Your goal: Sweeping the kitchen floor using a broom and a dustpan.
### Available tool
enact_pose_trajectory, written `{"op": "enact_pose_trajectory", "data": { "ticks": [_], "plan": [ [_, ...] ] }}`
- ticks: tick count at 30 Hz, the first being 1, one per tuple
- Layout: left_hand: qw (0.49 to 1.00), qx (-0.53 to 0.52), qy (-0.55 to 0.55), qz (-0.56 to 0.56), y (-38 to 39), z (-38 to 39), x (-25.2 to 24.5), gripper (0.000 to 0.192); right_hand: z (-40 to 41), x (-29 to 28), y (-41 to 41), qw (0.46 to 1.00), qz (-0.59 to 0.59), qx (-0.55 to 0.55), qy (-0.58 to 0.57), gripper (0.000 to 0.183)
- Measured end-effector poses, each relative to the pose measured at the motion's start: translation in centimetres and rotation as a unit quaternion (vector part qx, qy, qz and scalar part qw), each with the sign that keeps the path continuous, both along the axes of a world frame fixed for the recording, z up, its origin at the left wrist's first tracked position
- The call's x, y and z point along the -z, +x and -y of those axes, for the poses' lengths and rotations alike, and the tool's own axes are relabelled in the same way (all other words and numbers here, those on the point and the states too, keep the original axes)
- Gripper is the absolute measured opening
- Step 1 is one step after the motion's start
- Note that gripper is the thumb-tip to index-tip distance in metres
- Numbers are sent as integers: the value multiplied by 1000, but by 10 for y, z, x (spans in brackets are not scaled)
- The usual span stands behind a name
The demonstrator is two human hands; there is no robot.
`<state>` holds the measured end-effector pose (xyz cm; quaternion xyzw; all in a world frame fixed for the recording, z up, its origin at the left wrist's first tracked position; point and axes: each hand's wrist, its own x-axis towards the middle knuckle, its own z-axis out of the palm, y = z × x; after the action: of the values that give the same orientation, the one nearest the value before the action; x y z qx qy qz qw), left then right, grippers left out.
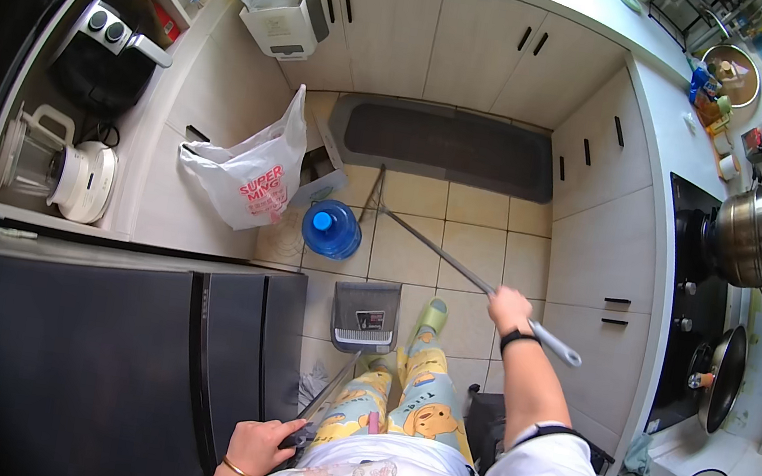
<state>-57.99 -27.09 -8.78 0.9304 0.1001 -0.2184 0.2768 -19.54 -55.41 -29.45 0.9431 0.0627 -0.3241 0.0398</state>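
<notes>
My right hand is closed around the grey handle of a broom. The narrow dark broom head rests on the tiled floor, seen nearly edge-on, just right of a blue water jug. At my left hip, my left hand grips the long handle of a dustpan. The grey pan lies on the floor ahead of my feet, with a pale comb-like row of teeth along its near side. Part of its handle is hidden by my hand and clothing.
A white plastic bag with red writing and an open cardboard box stand left of the jug. A dark mat lies along the far cabinets. Left is a dark refrigerator; right is a counter with a steel pot.
</notes>
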Motion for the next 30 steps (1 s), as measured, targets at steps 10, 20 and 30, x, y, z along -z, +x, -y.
{"op": "enact_pose_trajectory", "data": {
  "ticks": [10,20,30],
  "plan": [
    [1000,2,6,-7,59,-13,10,45,219,-92,-94,987,42,118,-105,29],
    [999,24,-7,-37,182,-9,-3,44,33,12,101,993,37,97,57,29],
    [999,-23,5,-24,290,3,-20,45,177,11,62,942,-47,332,-7,34]
  ]
}}
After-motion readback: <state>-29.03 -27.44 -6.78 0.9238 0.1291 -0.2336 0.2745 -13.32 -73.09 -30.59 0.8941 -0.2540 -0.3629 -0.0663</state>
